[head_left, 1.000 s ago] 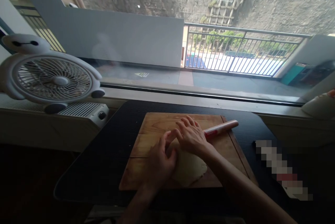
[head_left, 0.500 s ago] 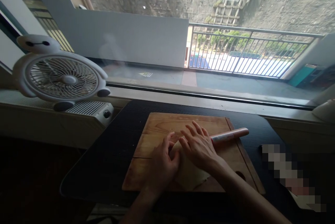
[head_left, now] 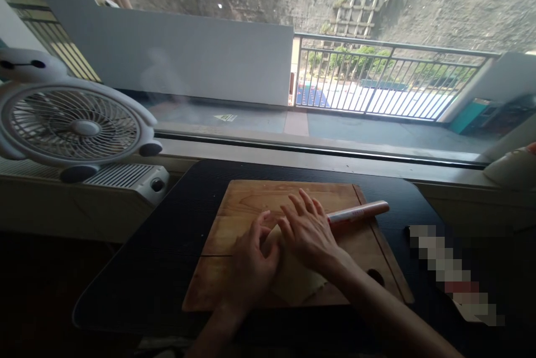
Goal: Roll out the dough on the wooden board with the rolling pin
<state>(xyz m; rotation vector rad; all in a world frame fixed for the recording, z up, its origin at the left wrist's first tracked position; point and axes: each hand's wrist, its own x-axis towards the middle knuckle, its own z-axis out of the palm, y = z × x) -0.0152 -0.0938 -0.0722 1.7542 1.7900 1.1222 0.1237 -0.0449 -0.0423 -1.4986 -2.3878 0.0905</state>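
A pale, thin sheet of dough (head_left: 299, 280) lies on the wooden cutting board (head_left: 226, 207), partly covered by both hands. At its far left edge, my left hand (head_left: 253, 257) curves its fingers and thumb around the dough. Stretched out with fingers apart, my right hand (head_left: 307, 229) rests over the dough's far part. Just beyond that hand, a smooth cylinder with a printed label, like a rolling pin (head_left: 362, 211), slants across the board's right edge. Its near end is hidden behind the right hand.
The board sits on a black table (head_left: 146, 268) by a large window. On the left, a white fan (head_left: 86, 126) stands on a white heater (head_left: 142, 179). A pixelated object (head_left: 452, 274) lies at the table's right side.
The whole view has shifted, so things appear farther left. Both hands keep nearly the same place on the dough, and the cylinder's label has turned a little.
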